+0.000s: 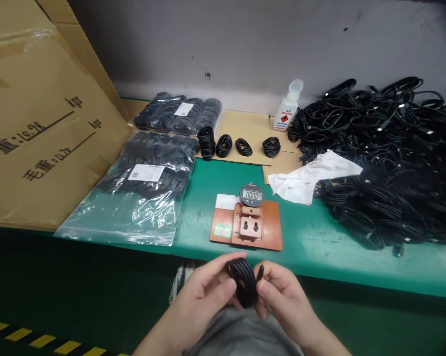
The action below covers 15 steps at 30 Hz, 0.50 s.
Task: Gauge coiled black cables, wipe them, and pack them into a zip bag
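Observation:
Both my hands hold one coiled black cable (244, 285) in front of the green table's near edge. My left hand (204, 291) is closed round the coil's left side. My right hand (280, 291) pinches the coil's right side, where the cable's plug end sticks up by my fingers. Just beyond them on the table sits a brown fixture plate (271, 222) with a digital gauge (251, 195) reading zeros.
A big heap of loose black cables (386, 158) fills the right of the green table (319, 242). A white cloth (308, 178), a white bottle (288, 109), several coiled cables on cardboard (241, 131), bagged cables (149, 173) and a large carton (37, 128) lie around.

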### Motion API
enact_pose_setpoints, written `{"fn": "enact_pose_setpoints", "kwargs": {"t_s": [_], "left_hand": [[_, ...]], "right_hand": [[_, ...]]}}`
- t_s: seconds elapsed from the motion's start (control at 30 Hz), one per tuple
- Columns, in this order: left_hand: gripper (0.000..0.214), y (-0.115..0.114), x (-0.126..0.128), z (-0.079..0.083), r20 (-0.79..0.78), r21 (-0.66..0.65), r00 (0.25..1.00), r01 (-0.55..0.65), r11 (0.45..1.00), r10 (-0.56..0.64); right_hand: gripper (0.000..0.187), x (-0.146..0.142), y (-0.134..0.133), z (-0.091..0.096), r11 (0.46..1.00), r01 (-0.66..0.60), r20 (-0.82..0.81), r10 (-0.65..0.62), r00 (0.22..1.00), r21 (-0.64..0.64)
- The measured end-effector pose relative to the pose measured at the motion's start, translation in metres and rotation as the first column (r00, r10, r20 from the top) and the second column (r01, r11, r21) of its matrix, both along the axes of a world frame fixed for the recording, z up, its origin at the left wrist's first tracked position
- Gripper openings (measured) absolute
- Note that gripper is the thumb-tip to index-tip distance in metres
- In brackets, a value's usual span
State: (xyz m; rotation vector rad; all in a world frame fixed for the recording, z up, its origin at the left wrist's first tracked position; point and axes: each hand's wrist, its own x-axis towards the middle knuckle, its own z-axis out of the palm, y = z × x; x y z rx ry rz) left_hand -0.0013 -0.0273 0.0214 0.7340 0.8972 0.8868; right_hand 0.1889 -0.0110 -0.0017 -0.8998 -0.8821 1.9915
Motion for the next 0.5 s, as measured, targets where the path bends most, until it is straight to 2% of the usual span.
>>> {"fn": "enact_pose_setpoints", "kwargs": {"t_s": [0.1, 0.2, 0.33, 0.4, 0.47, 0.5], "left_hand": [[0.033, 0.004, 0.002, -0.001, 0.095, -0.013, 0.995, 0.012, 1.000, -0.011], [0.025, 0.008, 0.006, 0.001, 0.046, -0.035, 0.999, 0.003, 0.999, -0.002], [0.028, 0.006, 0.008, 0.002, -0.003, -0.017, 1.000, -0.024, 1.000, 0.024], [0.053, 0.002, 0.008, 0.001, -0.054, 0.029, 0.998, -0.014, 0.999, 0.016], [0.091, -0.004, 0.010, 0.000, -0.200, 0.082, 0.980, 0.026, 0.996, -0.009], [0.101, -0.006, 0.011, -0.002, -0.291, 0.099, 0.956, 0.054, 0.994, -0.022]], "right_hand": [[0.044, 0.005, 0.002, -0.002, 0.996, -0.079, -0.068, 0.076, 0.995, -0.042], [0.043, 0.004, 0.002, -0.004, 0.992, -0.103, -0.077, 0.097, 0.992, -0.070], [0.042, 0.001, 0.002, -0.001, 0.997, -0.073, -0.011, 0.073, 0.997, -0.006], [0.042, 0.001, 0.002, 0.003, 0.998, -0.055, 0.037, 0.054, 0.998, 0.026], [0.041, 0.001, 0.001, 0.007, 0.998, -0.043, 0.095, 0.038, 0.995, 0.054], [0.040, 0.001, 0.001, 0.008, 0.997, -0.038, 0.122, 0.029, 0.992, 0.069]]}}
